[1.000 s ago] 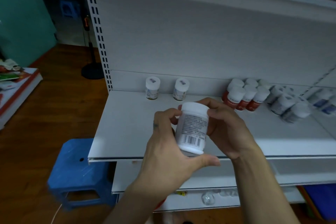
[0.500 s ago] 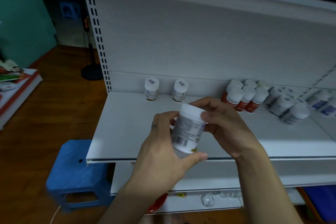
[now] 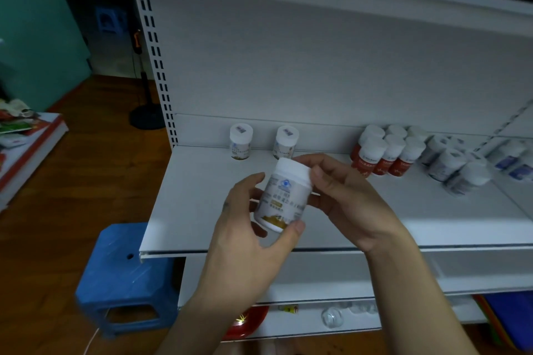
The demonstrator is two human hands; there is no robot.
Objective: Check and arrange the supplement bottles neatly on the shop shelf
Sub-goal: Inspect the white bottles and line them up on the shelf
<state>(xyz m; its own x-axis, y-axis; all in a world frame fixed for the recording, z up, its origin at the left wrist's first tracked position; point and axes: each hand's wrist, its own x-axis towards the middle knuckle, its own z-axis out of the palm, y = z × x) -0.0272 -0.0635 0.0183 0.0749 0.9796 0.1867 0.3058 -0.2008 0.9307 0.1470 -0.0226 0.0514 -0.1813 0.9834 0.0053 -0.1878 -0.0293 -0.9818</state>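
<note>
With the left grip (image 3: 251,228) curled round the base of the white supplement bottle (image 3: 284,199) and the right grip (image 3: 352,202) pinching its cap, the bottle tilted above the shelf (image 3: 202,196) front, read the label squarely (no rush), then stand it upright beside the two matching bottles (image 3: 241,141) at the back, labels forward.

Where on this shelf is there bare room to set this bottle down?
The shelf is bare across its front and left, out to the two back bottles. Another gap lies at the back between those and the red-labelled bottles. The right end is crowded with white bottles.
</note>
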